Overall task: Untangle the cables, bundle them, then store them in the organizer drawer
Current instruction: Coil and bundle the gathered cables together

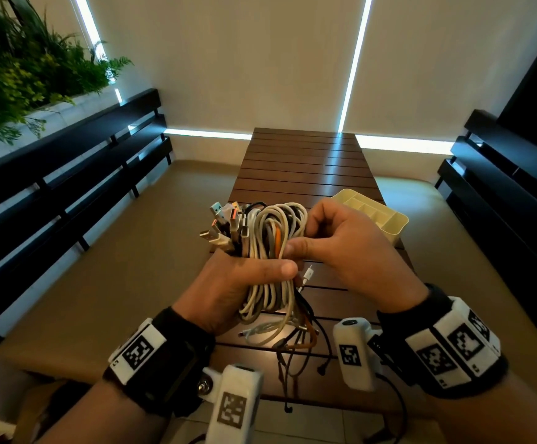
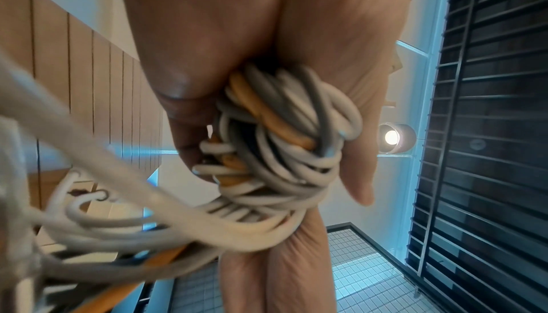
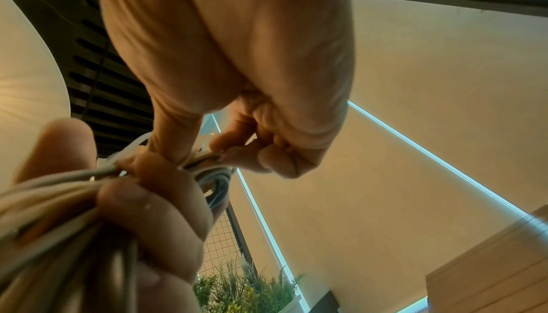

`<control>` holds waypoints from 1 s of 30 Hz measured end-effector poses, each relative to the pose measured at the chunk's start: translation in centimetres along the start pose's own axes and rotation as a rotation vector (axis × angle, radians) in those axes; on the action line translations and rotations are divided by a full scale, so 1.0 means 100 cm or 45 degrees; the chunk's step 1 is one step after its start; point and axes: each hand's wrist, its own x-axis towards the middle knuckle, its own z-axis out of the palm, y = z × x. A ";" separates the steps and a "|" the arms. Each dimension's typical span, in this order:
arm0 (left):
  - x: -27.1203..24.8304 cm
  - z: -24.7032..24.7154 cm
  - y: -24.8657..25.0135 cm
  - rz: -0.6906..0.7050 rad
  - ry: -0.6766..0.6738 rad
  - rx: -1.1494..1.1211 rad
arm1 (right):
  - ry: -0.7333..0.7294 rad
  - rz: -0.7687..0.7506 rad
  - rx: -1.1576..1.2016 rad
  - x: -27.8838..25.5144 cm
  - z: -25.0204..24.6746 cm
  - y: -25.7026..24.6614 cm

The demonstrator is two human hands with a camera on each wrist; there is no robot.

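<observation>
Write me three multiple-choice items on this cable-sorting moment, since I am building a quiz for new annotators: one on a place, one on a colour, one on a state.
1. Where is the cream organizer?
A. on the wooden table, beyond the right hand
B. on the floor
C. in the left hand

2. What colour is the one bright cable among the white and grey ones in the cable bundle?
A. green
B. orange
C. purple

3. What is the left hand doing?
A. lying flat on the table
B. hanging idle
C. gripping the bundle round its middle

Answers:
1 A: the head view shows it standing on the slats behind the right hand.
2 B: an orange strand shows between the coils.
3 C: thumb and fingers wrap the coils.
</observation>
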 end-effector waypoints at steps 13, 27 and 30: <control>0.008 -0.004 -0.006 0.096 0.221 -0.064 | -0.060 0.193 0.511 -0.007 0.020 0.021; 0.007 -0.010 -0.006 -0.060 0.208 -0.335 | -0.226 0.047 -0.347 -0.013 0.044 0.032; 0.007 -0.009 -0.008 -0.062 0.187 -0.417 | -0.182 0.011 -0.550 -0.012 0.045 0.039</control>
